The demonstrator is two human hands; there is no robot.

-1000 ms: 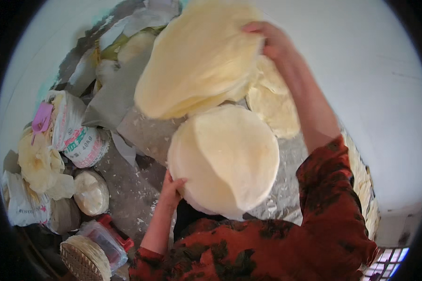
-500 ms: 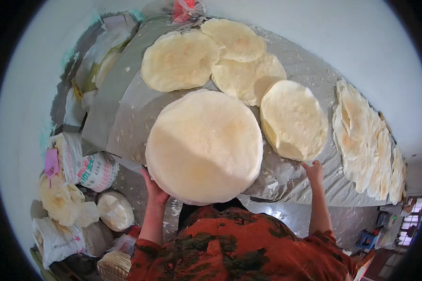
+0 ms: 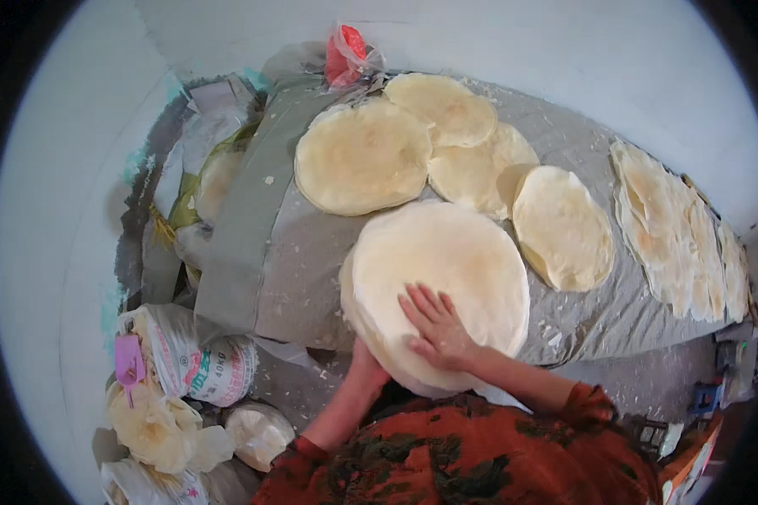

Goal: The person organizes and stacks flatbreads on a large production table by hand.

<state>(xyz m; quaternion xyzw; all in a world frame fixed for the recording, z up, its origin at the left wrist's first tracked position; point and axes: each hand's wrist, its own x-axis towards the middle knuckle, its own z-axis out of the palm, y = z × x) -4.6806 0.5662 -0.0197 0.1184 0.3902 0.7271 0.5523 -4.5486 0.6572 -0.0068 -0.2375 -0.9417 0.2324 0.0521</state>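
A thick stack of large round pale flatbreads (image 3: pixel 446 252) sits at the table's near edge, close to my body, its lower layers showing at the left side. My left hand (image 3: pixel 367 368) holds the near-left side of this stack, with its fingers partly hidden by the rim. Flat on the top flatbread lies my right hand (image 3: pixel 436 330), fingers stretched out and a little spread. Beyond the stack are a pile of thin flatbreads (image 3: pixel 362 158) to the left, overlapping rounds (image 3: pixel 442 109) at the back, and another pile (image 3: pixel 563 229) to the right.
Folded flatbreads (image 3: pixel 661 231) line the far right of the grey cloth-covered table (image 3: pixel 299 278). A red plastic bag (image 3: pixel 344 57) sits at the back. White sacks (image 3: pixel 219 370), a pink scoop (image 3: pixel 130 362) and broken flatbreads (image 3: pixel 156 429) stand at lower left.
My right hand has come from beside the right-hand pile onto the top of the large stack. My left hand stays at the stack's side. The view has shifted, moving the table's things rightward.
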